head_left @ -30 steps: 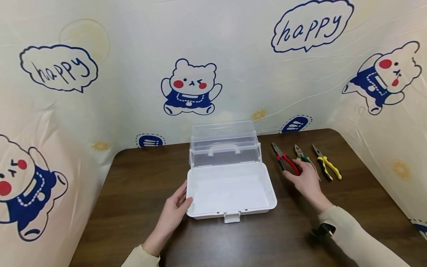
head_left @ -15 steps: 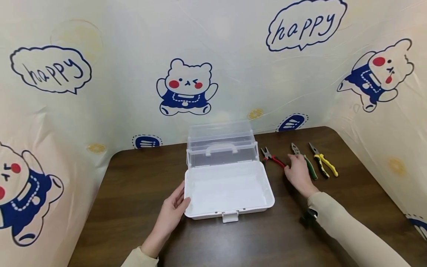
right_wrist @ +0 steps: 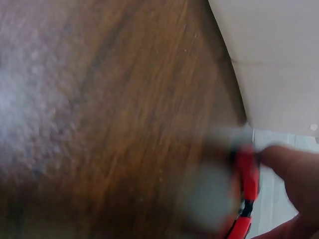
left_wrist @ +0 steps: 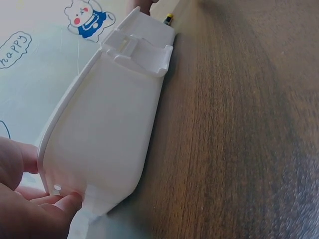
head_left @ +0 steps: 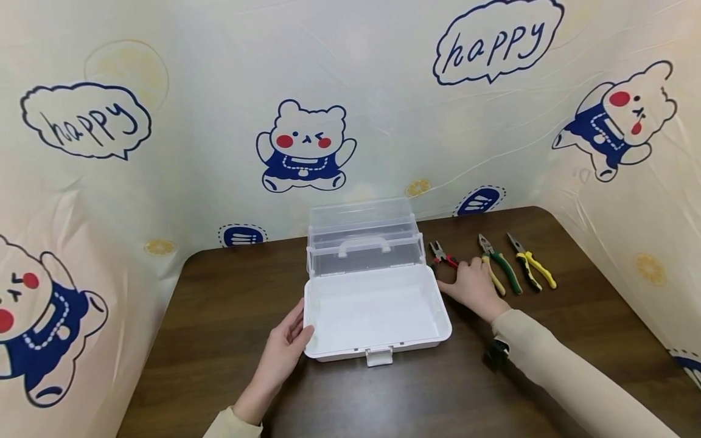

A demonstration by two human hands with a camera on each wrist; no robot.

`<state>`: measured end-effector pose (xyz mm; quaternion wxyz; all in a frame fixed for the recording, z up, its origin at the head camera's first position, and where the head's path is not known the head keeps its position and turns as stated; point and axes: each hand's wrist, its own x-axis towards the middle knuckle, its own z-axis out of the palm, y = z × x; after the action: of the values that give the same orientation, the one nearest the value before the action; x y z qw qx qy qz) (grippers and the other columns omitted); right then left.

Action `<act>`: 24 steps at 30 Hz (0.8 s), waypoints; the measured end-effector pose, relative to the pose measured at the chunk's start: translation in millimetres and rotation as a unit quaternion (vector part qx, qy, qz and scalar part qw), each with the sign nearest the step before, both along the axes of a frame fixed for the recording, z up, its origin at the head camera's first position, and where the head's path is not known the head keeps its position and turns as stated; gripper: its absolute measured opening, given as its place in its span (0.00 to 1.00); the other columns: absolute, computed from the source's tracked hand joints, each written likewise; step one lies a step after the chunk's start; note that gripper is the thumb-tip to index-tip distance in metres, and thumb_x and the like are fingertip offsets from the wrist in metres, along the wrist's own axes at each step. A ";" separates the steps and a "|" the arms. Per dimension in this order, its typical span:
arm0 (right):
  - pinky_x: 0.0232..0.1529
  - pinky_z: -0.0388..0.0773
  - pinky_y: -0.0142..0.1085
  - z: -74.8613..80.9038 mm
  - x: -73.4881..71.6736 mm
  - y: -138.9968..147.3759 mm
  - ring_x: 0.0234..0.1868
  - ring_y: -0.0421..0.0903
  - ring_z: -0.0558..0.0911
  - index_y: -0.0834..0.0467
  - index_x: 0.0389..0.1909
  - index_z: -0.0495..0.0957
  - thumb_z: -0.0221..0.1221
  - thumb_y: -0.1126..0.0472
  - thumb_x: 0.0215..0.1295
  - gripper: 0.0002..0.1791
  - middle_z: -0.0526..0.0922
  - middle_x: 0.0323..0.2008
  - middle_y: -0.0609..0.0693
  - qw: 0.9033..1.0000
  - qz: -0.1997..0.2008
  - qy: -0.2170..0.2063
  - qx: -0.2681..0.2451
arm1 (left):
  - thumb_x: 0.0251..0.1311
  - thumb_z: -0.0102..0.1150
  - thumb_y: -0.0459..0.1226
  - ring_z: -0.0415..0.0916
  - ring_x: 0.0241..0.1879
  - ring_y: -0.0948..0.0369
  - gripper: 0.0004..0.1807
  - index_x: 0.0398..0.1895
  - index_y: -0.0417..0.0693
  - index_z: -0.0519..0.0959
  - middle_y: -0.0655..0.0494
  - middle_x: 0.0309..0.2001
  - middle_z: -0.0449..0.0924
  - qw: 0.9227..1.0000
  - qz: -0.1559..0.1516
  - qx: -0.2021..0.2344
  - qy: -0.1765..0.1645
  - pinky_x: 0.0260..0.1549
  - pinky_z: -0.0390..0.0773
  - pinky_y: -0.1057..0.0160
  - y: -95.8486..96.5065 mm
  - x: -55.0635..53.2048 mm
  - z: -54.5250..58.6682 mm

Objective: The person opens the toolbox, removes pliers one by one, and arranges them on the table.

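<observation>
A white toolbox (head_left: 378, 310) with a raised clear lid (head_left: 366, 234) stands on the table. My left hand (head_left: 282, 350) grips its left rim, with fingers against the outer wall; in the left wrist view they pinch the box's end. Just right of the box, my right hand (head_left: 473, 289) holds the red-and-black pliers (head_left: 436, 249) by the handles, low over the table. The hand hides most of those handles; the plier head points away. In the right wrist view the thumb (right_wrist: 284, 162) meets a red handle (right_wrist: 247, 174), partly blurred.
Green-handled pliers (head_left: 509, 271) lie right of my right hand, and yellow-and-black needle-nose pliers (head_left: 530, 264) lie farther right. A latch (head_left: 379, 356) juts from the box front. Behind the dark wooden table (head_left: 230, 292) hangs a printed curtain (head_left: 219, 152).
My right hand has moved left with the red-and-black pliers, away from the green ones and up to the box. The pliers have turned. My left hand stays on the box.
</observation>
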<state>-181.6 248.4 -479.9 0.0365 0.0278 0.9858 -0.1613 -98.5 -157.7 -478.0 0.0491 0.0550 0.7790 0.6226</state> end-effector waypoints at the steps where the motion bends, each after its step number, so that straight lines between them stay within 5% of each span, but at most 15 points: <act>1: 0.58 0.73 0.63 -0.2 0.0 -0.2 0.52 0.72 0.73 0.82 0.43 0.76 0.65 0.43 0.67 0.39 0.72 0.47 0.79 1.000 0.003 0.004 -0.003 | 0.72 0.58 0.25 0.68 0.71 0.43 0.34 0.79 0.31 0.59 0.35 0.76 0.62 1.000 0.002 0.000 -0.001 0.58 0.73 0.74 -0.5 0.0 0.0; 8: 0.43 0.81 0.61 -3.4 -1.8 8.0 0.42 0.69 0.79 0.75 0.30 0.77 0.65 0.49 0.69 0.29 0.76 0.38 0.76 0.999 0.005 0.033 -0.019 | 0.72 0.58 0.26 0.68 0.71 0.43 0.35 0.79 0.32 0.59 0.35 0.76 0.62 1.000 0.006 -0.004 -0.003 0.59 0.73 0.72 -2.6 1.7 0.9; 16: 0.49 0.79 0.66 -3.7 -1.8 17.0 0.45 0.75 0.79 0.78 0.35 0.77 0.63 0.46 0.71 0.32 0.70 0.53 0.84 0.999 -0.020 0.010 -0.035 | 0.71 0.60 0.27 0.69 0.71 0.43 0.35 0.78 0.32 0.60 0.35 0.75 0.64 1.000 0.014 0.000 -0.004 0.58 0.74 0.74 -2.5 0.4 2.1; 24: 0.40 0.81 0.59 3.6 5.3 27.6 0.41 0.68 0.79 0.78 0.44 0.76 0.61 0.41 0.72 0.36 0.75 0.44 0.76 0.999 -0.011 -0.008 -0.039 | 0.78 0.55 0.37 0.71 0.70 0.47 0.28 0.76 0.34 0.67 0.36 0.71 0.72 0.999 0.029 -0.013 -0.020 0.57 0.75 0.75 -7.1 -3.8 6.8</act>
<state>-176.3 276.0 -476.3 0.0436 0.0385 0.9780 -0.2001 -102.3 -164.9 -471.2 0.0472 0.0193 0.7870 0.6148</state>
